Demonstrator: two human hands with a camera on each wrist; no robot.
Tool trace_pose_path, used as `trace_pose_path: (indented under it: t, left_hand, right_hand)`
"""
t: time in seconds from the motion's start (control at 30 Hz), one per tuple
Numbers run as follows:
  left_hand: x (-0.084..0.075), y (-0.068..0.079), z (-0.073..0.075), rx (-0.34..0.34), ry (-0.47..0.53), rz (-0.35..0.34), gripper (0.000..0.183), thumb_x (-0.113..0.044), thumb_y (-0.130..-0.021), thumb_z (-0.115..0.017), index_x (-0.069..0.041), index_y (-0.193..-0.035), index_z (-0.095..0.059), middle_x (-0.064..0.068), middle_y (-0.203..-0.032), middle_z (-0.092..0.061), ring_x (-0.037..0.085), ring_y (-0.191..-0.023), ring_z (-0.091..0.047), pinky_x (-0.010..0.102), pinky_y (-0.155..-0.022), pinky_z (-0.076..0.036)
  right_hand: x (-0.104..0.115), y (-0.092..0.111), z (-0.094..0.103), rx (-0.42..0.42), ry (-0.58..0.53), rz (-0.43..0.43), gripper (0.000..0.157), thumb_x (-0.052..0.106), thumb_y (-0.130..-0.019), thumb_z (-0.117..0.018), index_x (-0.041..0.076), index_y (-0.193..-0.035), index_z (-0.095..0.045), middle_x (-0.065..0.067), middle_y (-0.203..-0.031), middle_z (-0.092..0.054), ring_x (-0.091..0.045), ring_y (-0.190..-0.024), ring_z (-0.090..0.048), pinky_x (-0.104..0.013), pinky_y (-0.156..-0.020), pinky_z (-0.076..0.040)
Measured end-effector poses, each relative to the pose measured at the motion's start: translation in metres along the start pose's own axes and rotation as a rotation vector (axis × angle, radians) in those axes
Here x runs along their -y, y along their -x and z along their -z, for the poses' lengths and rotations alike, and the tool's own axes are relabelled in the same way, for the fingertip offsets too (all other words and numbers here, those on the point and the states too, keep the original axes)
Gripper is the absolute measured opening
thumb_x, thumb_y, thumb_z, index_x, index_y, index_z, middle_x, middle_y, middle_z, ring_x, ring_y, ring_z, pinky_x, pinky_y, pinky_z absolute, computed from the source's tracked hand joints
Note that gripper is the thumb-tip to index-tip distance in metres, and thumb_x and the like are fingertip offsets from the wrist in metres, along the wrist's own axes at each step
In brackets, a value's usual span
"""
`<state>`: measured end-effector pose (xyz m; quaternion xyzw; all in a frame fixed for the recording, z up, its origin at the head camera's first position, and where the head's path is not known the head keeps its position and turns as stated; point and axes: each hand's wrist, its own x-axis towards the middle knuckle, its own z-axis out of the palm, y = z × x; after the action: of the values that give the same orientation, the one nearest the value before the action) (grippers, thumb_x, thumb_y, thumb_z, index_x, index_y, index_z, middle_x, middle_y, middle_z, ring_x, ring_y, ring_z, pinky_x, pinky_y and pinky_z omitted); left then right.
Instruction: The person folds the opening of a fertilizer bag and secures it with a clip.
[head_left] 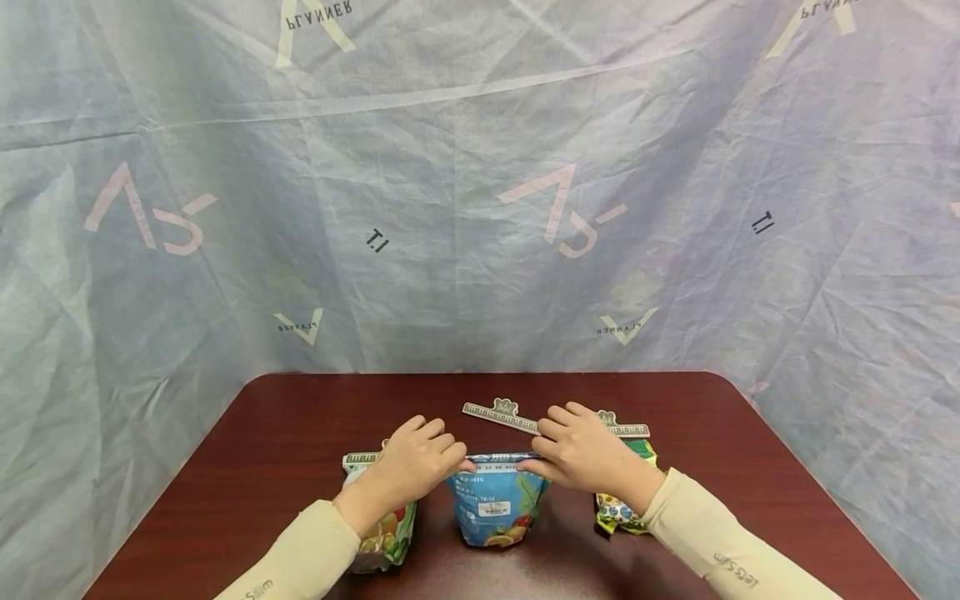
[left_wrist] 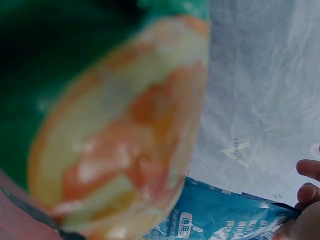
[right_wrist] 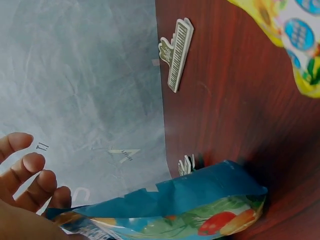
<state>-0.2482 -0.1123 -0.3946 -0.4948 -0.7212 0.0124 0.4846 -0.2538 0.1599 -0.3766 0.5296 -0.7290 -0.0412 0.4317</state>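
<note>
A blue food bag point(head_left: 489, 508) printed with fruit stands upright at the middle of the table, its top edge folded over. My left hand point(head_left: 423, 457) pinches the left end of that fold, thumb in front. At the right end, my right hand point(head_left: 581, 450) pinches the same fold between thumb and fingers. The right wrist view shows the side of the blue bag point(right_wrist: 200, 205) running up to the fingers. In the left wrist view, the fingertips hold its top at the lower right corner.
Left of the blue bag stands a green fruit-printed bag point(head_left: 397, 533), with a ruler-like clip point(head_left: 360, 459) along its top. A yellow-green bag point(head_left: 622, 512) is partly hidden by the right forearm. Two similar clips, a middle clip point(head_left: 498, 414) and a right clip point(head_left: 632, 430), lie farther back.
</note>
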Motion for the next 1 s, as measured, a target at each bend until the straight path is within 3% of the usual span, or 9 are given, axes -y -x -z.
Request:
trace_pose_path:
  t: [0.2, 0.47, 0.77, 0.83, 1.0]
  left_hand:
    - [-0.001, -0.004, 0.006, -0.023, 0.003, -0.006, 0.04, -0.038, -0.096, -0.042, -0.016, -0.063, -0.045, -0.007, -0.052, -0.043, 0.01, -0.056, -0.027, 0.024, -0.052, -0.023]
    - [0.0, -0.007, 0.008, -0.047, 0.011, -0.017, 0.037, -0.039, -0.093, -0.048, -0.016, -0.064, -0.046, -0.007, -0.053, -0.043, 0.009, -0.056, -0.027, 0.025, -0.051, -0.024]
    - [0.0, -0.004, 0.004, -0.035, 0.018, -0.019, 0.038, -0.04, -0.093, -0.047, -0.016, -0.063, -0.044, -0.007, -0.053, -0.042, 0.009, -0.056, -0.024, 0.025, -0.052, -0.022]
    - [-0.001, -0.002, 0.003, -0.025, 0.017, -0.016, 0.038, -0.04, -0.093, -0.046, -0.017, -0.063, -0.045, -0.007, -0.054, -0.042, 0.01, -0.056, -0.026, 0.025, -0.052, -0.023]
    - [-0.001, 0.001, 0.0, -0.024, 0.017, -0.01, 0.037, -0.04, -0.093, -0.047, -0.017, -0.064, -0.047, -0.007, -0.054, -0.044, 0.011, -0.055, -0.031, 0.026, -0.052, -0.023]
  right_hand:
    - [-0.007, -0.002, 0.005, -0.001, 0.005, 0.01, 0.039, 0.042, -0.094, -0.045, 0.018, -0.065, -0.053, 0.005, -0.063, -0.046, -0.015, -0.057, -0.041, -0.029, -0.053, -0.029]
    - [-0.022, -0.006, 0.007, 0.021, -0.019, -0.028, 0.037, 0.037, -0.095, -0.043, 0.017, -0.068, -0.058, 0.004, -0.064, -0.049, -0.016, -0.059, -0.045, -0.03, -0.054, -0.032]
    - [-0.037, -0.005, -0.005, 0.075, -0.031, -0.078, 0.016, 0.03, -0.082, -0.063, 0.018, -0.072, -0.058, 0.004, -0.067, -0.049, -0.016, -0.06, -0.048, -0.029, -0.053, -0.036]
    - [-0.04, -0.004, -0.01, 0.08, -0.039, -0.091, 0.017, 0.03, -0.085, -0.061, 0.018, -0.073, -0.058, 0.005, -0.067, -0.048, -0.016, -0.06, -0.048, -0.029, -0.053, -0.038]
    - [-0.046, -0.001, -0.022, 0.079, -0.029, -0.11, 0.037, 0.037, -0.098, -0.037, 0.018, -0.074, -0.057, 0.004, -0.067, -0.047, -0.016, -0.06, -0.049, -0.029, -0.051, -0.039]
